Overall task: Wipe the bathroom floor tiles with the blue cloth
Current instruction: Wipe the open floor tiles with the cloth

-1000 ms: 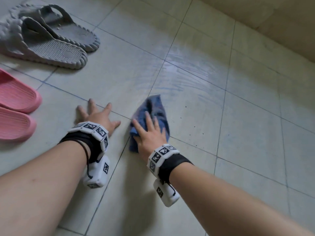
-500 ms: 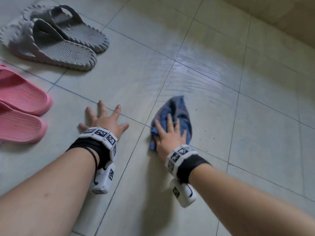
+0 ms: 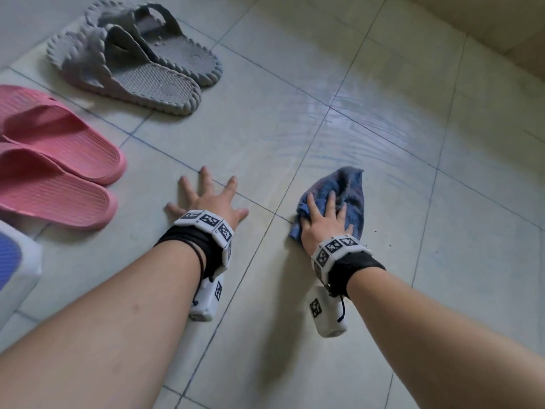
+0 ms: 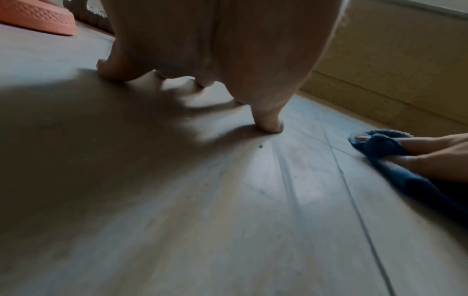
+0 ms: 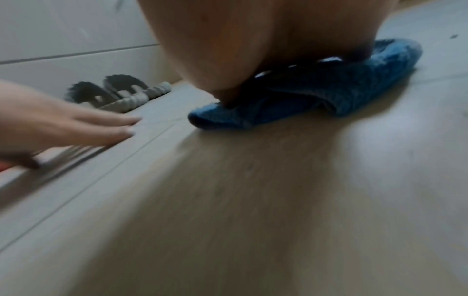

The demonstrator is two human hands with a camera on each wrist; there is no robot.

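Note:
The blue cloth (image 3: 345, 190) lies bunched on the pale floor tiles (image 3: 486, 231), just right of a grout line. My right hand (image 3: 323, 219) presses flat on its near half with straight, spread fingers. In the right wrist view the cloth (image 5: 341, 90) sits under my palm. My left hand (image 3: 206, 199) rests flat on the tile to the cloth's left, fingers spread, holding nothing; its fingertips (image 4: 269, 126) touch the floor in the left wrist view, where the cloth (image 4: 380, 146) shows at the right edge. Wet wipe streaks (image 3: 368, 128) shine beyond the cloth.
Grey slippers (image 3: 132, 63) sit at the far left, pink slippers (image 3: 53, 163) nearer on the left. A white and blue object (image 3: 14, 261) shows at the left edge. A beige wall base (image 3: 486, 28) runs along the far right.
My right hand has slid the cloth rightward across the grout line, away from my left hand, which has stayed planted. The head view has shifted left, bringing more of the slippers into view.

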